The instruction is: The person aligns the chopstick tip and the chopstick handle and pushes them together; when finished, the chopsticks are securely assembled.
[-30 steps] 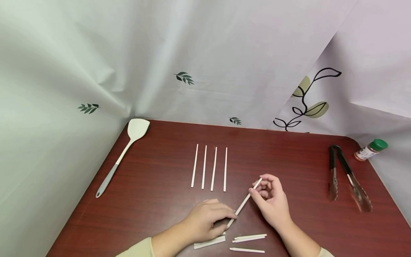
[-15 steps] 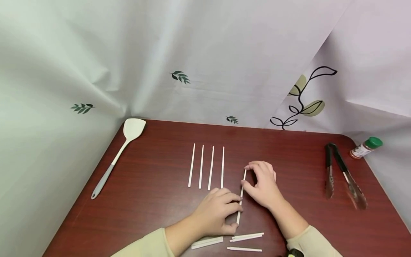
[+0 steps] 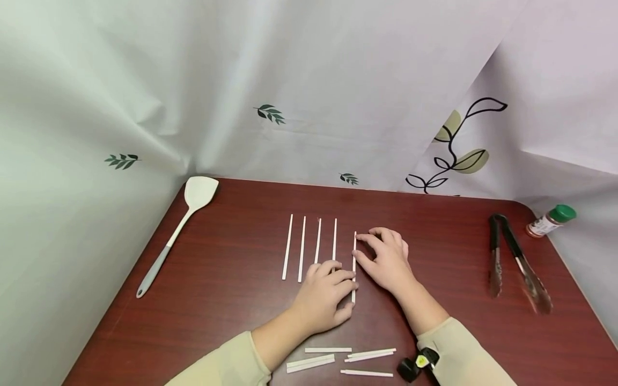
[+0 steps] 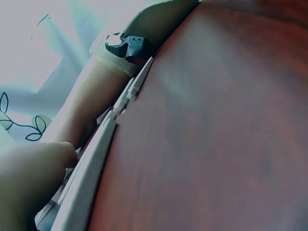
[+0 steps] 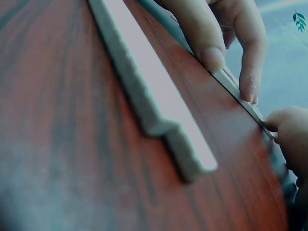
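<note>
My left hand (image 3: 321, 295) holds the near part of a thin white stick (image 3: 354, 279), thumb at its near end and fingertips along its side. Near the far end, my right hand (image 3: 386, 257) has forefinger and thumb on the same stick, which lies on the table and points away from me. To its left, several matching white sticks (image 3: 288, 246) lie in a roughly parallel row; my left hand covers the near ends of some. Close up in the right wrist view, a loose stick (image 5: 144, 72) has a stepped, narrower end.
More white sticks (image 3: 310, 363) lie crosswise near the front. A white spatula (image 3: 178, 233) with a grey handle rests at the left edge. On the right are black-handled tongs (image 3: 519, 257) and a green-capped seasoning bottle (image 3: 550, 221). A white curtain (image 3: 309, 80) hangs behind the table.
Both hands have moved forward and left with the stick, which has turned from slanting to lining up beside the row. A crosswise stick near the front, earlier covered by the left hand, now shows.
</note>
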The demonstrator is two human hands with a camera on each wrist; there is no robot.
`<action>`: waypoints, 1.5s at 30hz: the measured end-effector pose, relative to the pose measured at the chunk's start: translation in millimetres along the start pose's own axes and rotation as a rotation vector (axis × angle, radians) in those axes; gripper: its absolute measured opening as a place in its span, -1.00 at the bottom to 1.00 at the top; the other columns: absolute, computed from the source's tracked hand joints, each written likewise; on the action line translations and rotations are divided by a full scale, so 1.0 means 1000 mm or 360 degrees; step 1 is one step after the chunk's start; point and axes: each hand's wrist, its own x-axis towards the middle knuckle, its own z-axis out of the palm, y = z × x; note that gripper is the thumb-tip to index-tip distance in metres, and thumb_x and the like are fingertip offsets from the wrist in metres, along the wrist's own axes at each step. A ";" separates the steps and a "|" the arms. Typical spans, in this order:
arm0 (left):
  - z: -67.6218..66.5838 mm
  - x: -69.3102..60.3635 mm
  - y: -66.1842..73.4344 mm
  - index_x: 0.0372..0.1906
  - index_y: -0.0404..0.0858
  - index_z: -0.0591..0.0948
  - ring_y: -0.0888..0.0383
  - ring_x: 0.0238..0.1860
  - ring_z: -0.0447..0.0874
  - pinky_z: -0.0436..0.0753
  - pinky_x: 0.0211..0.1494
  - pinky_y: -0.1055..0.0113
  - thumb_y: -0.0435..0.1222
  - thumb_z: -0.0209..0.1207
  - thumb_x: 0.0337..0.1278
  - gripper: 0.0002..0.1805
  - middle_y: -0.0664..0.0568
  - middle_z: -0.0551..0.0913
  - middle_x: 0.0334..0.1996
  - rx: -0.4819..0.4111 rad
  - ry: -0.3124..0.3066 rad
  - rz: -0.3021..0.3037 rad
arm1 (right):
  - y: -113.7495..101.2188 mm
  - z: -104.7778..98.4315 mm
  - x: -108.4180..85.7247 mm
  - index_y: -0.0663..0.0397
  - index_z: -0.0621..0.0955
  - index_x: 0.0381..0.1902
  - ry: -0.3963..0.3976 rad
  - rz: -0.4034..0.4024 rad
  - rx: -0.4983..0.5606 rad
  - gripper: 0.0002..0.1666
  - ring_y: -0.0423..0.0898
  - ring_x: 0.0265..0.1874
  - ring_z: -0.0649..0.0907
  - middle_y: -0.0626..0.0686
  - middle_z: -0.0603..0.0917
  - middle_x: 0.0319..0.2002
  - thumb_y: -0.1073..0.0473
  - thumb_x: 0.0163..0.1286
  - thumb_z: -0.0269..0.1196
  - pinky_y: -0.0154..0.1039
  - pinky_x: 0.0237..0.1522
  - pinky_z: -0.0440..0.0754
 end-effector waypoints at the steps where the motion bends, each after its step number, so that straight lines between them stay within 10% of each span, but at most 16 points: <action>1: 0.000 0.001 -0.001 -0.05 0.05 0.81 0.02 0.24 0.60 0.55 0.16 0.03 -0.02 0.44 0.01 -0.66 0.23 0.77 0.09 0.0021 -0.0007 -0.0016 | 0.000 0.001 0.001 -0.09 0.77 0.16 0.0013 -0.0008 0.0001 -0.54 0.27 0.33 0.39 0.17 0.58 0.23 -0.09 0.37 0.47 0.39 0.27 0.18; 12: 0.003 0.007 -0.006 0.08 0.05 0.79 0.05 0.30 0.58 0.48 0.24 -0.02 -0.06 0.31 0.38 -0.73 0.22 0.74 0.20 0.0054 -0.0077 -0.0168 | 0.001 0.003 0.001 -0.15 0.79 0.19 0.0028 -0.0109 0.0007 -0.50 0.28 0.32 0.41 0.18 0.58 0.23 -0.08 0.30 0.50 0.41 0.32 0.15; 45: 0.005 0.005 -0.009 0.22 -0.04 0.71 0.03 0.29 0.54 0.49 0.21 -0.01 -0.11 0.41 0.26 -0.56 0.05 0.62 0.32 -0.0073 0.0006 -0.0269 | -0.001 0.001 -0.003 -0.15 0.74 0.28 -0.0064 -0.0090 -0.0046 -0.48 0.27 0.38 0.40 0.17 0.58 0.33 -0.12 0.42 0.43 0.41 0.39 0.16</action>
